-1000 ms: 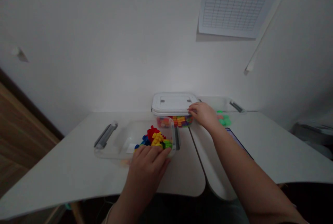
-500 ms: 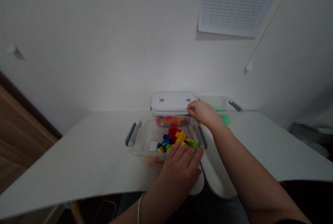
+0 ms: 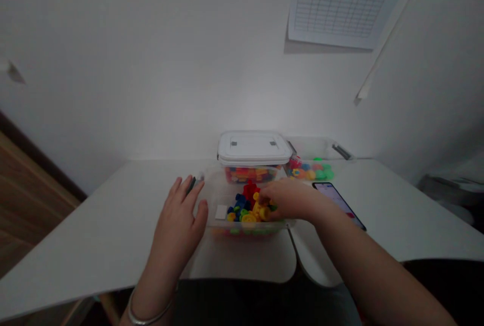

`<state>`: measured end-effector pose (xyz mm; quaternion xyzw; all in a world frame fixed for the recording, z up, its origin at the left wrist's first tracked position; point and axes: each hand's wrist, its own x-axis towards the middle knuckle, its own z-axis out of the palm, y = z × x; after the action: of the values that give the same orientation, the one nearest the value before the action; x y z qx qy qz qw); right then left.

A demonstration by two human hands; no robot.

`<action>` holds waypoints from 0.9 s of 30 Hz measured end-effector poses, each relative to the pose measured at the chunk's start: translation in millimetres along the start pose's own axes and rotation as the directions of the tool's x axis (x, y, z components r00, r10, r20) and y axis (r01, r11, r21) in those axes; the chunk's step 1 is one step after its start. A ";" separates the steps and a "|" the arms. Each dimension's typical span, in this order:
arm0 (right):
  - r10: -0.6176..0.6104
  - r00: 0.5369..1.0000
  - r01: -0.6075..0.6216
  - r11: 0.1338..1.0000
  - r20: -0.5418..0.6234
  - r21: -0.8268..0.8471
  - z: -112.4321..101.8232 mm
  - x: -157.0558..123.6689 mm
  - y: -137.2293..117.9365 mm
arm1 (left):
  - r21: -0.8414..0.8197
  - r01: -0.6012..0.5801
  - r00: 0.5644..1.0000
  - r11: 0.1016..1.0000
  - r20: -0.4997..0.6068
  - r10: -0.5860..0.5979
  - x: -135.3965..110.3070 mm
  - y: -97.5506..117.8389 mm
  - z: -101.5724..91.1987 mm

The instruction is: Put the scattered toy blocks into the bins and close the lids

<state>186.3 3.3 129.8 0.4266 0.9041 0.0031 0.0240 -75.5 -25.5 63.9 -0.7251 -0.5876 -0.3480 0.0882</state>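
A clear plastic box (image 3: 221, 191) without a lid sits in front of me. Toy pieces lie mostly in its right half: a red piece (image 3: 249, 191), a blue piece (image 3: 239, 203) and a yellow toy figure (image 3: 259, 211), with some green bits. My right hand (image 3: 285, 199) reaches in over the right side, its fingers curled on the yellow toy figure; the fingertips are partly hidden. At the box's left end is my left hand (image 3: 181, 225), fingers spread by the dark handle clip, holding nothing.
Behind stands a box with a white lid (image 3: 253, 147), full of red and orange pieces. To its right is another clear box (image 3: 308, 152) with colourful pieces. A phone (image 3: 338, 204) lies on the white table (image 3: 98, 225), which has a seam near my lap. Wall behind.
My left hand has moved from the front right of the open box to its left end. My right hand has come from the white lid down into the open box. The phone is now uncovered.
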 end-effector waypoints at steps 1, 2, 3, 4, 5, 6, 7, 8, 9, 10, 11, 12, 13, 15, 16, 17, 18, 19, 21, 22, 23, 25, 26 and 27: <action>0.008 1.000 -0.008 1.000 0.005 -0.005 3.5 2.5 -3.5 | -0.036 0.013 1.000 0.999 0.019 -0.012 -0.7 -1.7 1.9; 0.014 1.000 -0.014 1.000 0.001 0.002 6.8 5.2 -6.4 | -0.069 0.024 0.999 0.997 0.037 -0.022 -1.6 -2.3 3.5; 0.012 1.000 -0.011 1.000 -0.012 0.016 9.9 8.0 -8.6 | -0.095 0.038 0.998 0.995 0.051 -0.033 -2.6 -2.2 4.5; 0.001 1.000 0.000 0.999 -0.029 0.033 12.7 10.8 -10.3 | -0.114 0.049 0.997 0.992 0.059 -0.042 -3.3 -1.5 5.0; -0.015 0.999 0.017 0.999 -0.046 0.050 15.2 13.6 -11.7 | -0.128 0.057 0.997 0.990 0.063 -0.050 -3.9 -0.6 5.0; -0.033 0.998 0.038 0.997 -0.060 0.068 17.2 16.5 -12.9 | -0.136 0.065 0.996 0.989 0.066 -0.056 -4.2 0.3 4.7; -0.051 0.996 0.057 0.994 -0.073 0.088 18.8 19.5 -14.0 | -0.142 0.069 0.996 0.987 0.068 -0.060 -4.3 1.1 4.1; -0.064 0.994 0.074 0.991 -0.085 0.109 19.9 22.4 -15.2 | -0.147 0.074 0.995 0.986 0.071 -0.064 -4.1 1.7 3.6; -0.070 0.993 0.083 0.988 -0.095 0.130 20.6 25.3 -16.3 | -0.151 0.079 0.995 0.985 0.074 -0.069 -3.7 2.1 3.2; -0.073 0.992 0.088 0.984 -0.102 0.154 20.8 28.1 -17.4 | -0.154 0.086 0.994 0.984 0.077 -0.075 -3.3 2.4 3.0; -0.082 0.991 0.099 0.978 -0.102 0.182 20.7 30.7 -18.2 | -0.157 0.094 0.993 0.983 0.081 -0.082 -2.8 2.6 3.0; -0.097 0.991 0.115 0.969 -0.093 0.217 20.5 33.0 -18.7 | -0.158 0.103 0.992 0.982 0.086 -0.090 -2.3 2.8 3.0; -0.120 0.990 0.136 0.957 -0.079 0.257 20.3 34.9 -18.8 | -0.160 0.111 0.991 0.981 0.094 -0.097 -1.9 3.1 3.1; -0.177 0.983 0.185 0.922 -0.053 0.339 20.1 37.6 -17.7 | -0.163 0.124 0.988 0.979 0.109 -0.107 -1.4 4.1 3.0; -0.205 0.977 0.209 0.905 -0.049 0.372 20.1 38.3 -16.7 | -0.164 0.128 0.988 0.978 0.111 -0.111 -1.4 4.7 2.8; -0.228 0.972 0.229 0.890 -0.051 0.393 20.0 38.5 -15.6 | -0.163 0.130 0.987 0.978 0.111 -0.112 -1.5 5.4 2.5; -0.244 0.968 0.247 0.881 -0.059 0.403 19.3 38.2 -14.4 | -0.161 0.129 0.988 0.979 0.111 -0.112 -1.7 6.0 2.0; -0.249 0.966 0.257 0.879 -0.073 0.401 17.8 37.3 -13.1 | -0.157 0.124 0.988 0.980 0.111 -0.108 -2.0 6.5 1.5; -0.191 0.974 0.222 0.903 -0.118 0.368 12.1 34.1 -9.6 | -0.143 0.112 0.989 0.983 0.114 -0.096 -2.7 7.2 0.7; -0.122 0.980 0.171 0.924 -0.160 0.341 8.0 32.0 -6.8 | -0.135 0.106 0.989 0.985 0.114 -0.091 -3.0 7.3 0.4; -0.033 0.975 0.101 0.946 -0.218 0.308 3.5 29.8 -2.9 | -0.127 0.101 0.990 0.987 0.112 -0.087 -3.2 7.3 0.3; 0.149 0.918 -0.063 0.969 -0.366 0.237 -4.3 26.6 9.2 | -0.107 0.094 0.991 0.990 0.107 -0.082 -3.4 7.1 0.4; 0.213 0.871 -0.139 0.971 -0.442 0.193 -6.5 26.0 17.3 | -0.096 0.091 0.991 0.991 0.104 -0.081 -3.5 7.1 0.5; 0.259 0.827 -0.210 0.966 -0.499 0.154 -7.1 26.2 26.2 | -0.082 0.087 0.992 0.993 0.103 -0.078 -3.4 7.3 0.7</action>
<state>189.5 40.3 136.4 0.5186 0.8173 0.0779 -0.2388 -68.8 -29.9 63.4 -0.7197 -0.6053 -0.3398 0.0128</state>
